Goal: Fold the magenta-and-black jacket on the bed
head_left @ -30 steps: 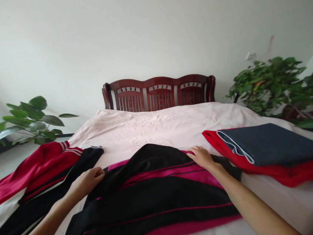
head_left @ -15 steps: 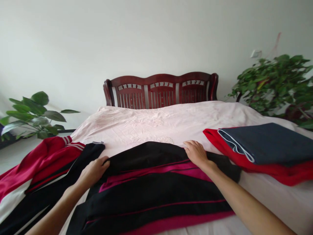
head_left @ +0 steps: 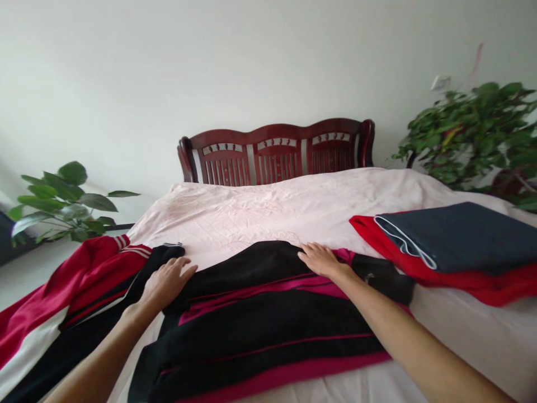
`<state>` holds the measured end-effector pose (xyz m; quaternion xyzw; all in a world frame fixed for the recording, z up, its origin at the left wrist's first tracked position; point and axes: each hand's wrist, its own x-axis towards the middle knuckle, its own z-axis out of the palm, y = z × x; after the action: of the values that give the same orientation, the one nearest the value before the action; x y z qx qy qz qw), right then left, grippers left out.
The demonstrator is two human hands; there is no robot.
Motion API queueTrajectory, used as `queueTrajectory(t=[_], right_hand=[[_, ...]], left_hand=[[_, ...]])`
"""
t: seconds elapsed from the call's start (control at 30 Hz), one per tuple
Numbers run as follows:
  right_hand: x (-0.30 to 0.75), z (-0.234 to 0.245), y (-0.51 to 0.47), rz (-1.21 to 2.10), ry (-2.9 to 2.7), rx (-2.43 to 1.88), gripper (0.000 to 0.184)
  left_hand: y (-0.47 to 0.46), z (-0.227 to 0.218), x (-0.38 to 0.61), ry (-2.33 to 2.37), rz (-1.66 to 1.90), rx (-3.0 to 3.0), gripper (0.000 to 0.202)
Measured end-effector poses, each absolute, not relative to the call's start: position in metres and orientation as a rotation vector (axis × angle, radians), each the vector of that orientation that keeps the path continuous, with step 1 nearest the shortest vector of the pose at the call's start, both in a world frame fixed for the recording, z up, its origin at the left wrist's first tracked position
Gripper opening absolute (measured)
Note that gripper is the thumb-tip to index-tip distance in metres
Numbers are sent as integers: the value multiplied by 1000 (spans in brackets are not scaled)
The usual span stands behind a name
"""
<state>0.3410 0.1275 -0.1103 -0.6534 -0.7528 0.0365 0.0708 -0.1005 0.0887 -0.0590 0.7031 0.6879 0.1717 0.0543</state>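
A black garment with magenta stripes [head_left: 272,330] lies spread on the pale pink bed [head_left: 260,212] in front of me. My left hand [head_left: 168,280] rests flat on its left upper edge, fingers stretched out. My right hand [head_left: 321,260] lies flat on its far edge, fingers extended and pressing the cloth down. Neither hand grips anything.
A red, white and black jacket [head_left: 67,291] lies crumpled at the left. At the right, a folded dark blue-grey garment [head_left: 461,235] sits on a folded red one [head_left: 482,288]. A dark wooden headboard [head_left: 277,154] stands against the wall, with leafy plants at left [head_left: 62,204] and right [head_left: 474,134].
My left hand has moved forward onto the black garment and opened from a loose curl to flat. My right hand slid left along the far edge. The garment lies flatter.
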Motion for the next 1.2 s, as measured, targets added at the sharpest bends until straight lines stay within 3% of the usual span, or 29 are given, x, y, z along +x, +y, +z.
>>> queueTrajectory(t=[0.07, 0.2, 0.33, 0.53, 0.73, 0.9, 1.0, 1.2], right_hand=[[322, -100, 127, 60, -2239, -1925, 59], [302, -109, 120, 8, -2362, -1707, 60], [336, -136, 119, 22, -2305, -1899, 62], [396, -135, 128, 5, -2179, -2113, 55], [372, -104, 114, -9, -2159, -2228, 60], [299, -89, 34, -142, -2338, -1738, 60], [271, -102, -17, -112, -2429, -1456, 59], [308, -136, -39, -52, -2432, -1620, 59]], left_hand=[[83, -56, -87, 1990, 570, 2410, 50], [74, -85, -66, 1717, 235, 2656, 53], [75, -119, -69, 1828, 33, 2587, 57], [81, -130, -73, 1865, 169, 2615, 59], [83, -119, -72, 1817, 187, 2534, 58], [61, -94, -62, 1868, 313, 2467, 54], [24, -98, -50, 1634, 454, 2686, 55], [-27, -127, -56, 1547, 216, 2731, 58]])
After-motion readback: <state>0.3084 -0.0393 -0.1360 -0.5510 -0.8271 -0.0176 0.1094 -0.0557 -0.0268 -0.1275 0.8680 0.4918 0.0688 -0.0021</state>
